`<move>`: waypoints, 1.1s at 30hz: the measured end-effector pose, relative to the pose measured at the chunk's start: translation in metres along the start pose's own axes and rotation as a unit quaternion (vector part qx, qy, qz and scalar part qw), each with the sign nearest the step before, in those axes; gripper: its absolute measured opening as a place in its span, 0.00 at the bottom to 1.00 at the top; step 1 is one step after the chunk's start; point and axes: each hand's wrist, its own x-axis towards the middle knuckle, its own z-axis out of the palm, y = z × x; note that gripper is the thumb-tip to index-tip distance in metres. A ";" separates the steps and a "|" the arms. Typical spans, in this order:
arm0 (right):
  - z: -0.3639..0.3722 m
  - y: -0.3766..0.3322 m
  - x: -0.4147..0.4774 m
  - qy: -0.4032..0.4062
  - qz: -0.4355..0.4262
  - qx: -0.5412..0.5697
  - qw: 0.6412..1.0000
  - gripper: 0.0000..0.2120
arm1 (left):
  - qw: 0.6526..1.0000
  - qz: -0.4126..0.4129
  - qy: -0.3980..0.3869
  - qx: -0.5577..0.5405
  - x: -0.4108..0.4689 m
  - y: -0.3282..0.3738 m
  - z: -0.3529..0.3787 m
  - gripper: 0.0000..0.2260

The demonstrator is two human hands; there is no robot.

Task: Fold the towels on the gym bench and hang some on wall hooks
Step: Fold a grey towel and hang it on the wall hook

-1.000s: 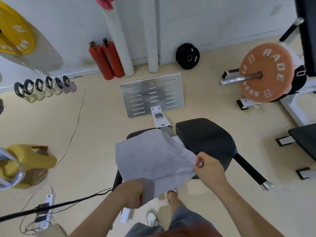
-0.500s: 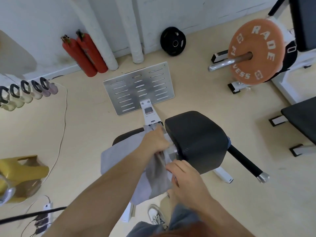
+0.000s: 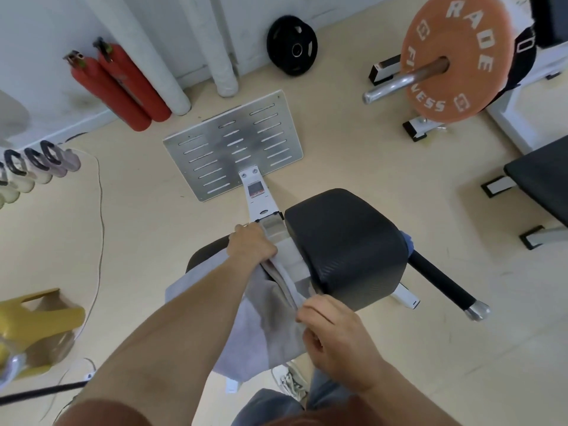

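Since one second ago, the left hand (image 3: pixel 253 245) has carried its edge of the grey towel (image 3: pixel 246 327) forward, doubling the cloth over the desk (image 3: pixel 344 241). It grips the far end of the fold, while the right hand (image 3: pixel 332 330) pinches the near edge. Judged progress: one fold is forming; further folds and all hanging remain, and no wall hooks are in view. Surroundings: beige floor (image 3: pixel 368 149), white wall (image 3: pixel 46 41), red fire extinguishers (image 3: pixel 116 84), orange weight plate (image 3: pixel 461 56).

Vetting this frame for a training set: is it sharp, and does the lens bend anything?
Head view: left hand, right hand and grey towel are fairly sharp; the wide-angle lens splays the white pipes; light is soft, shadows by the bench pad faint.
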 end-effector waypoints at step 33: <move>-0.215 0.035 0.099 0.204 0.175 0.045 0.962 0.17 | 0.708 0.105 0.143 -0.683 -0.084 0.068 -0.205 0.17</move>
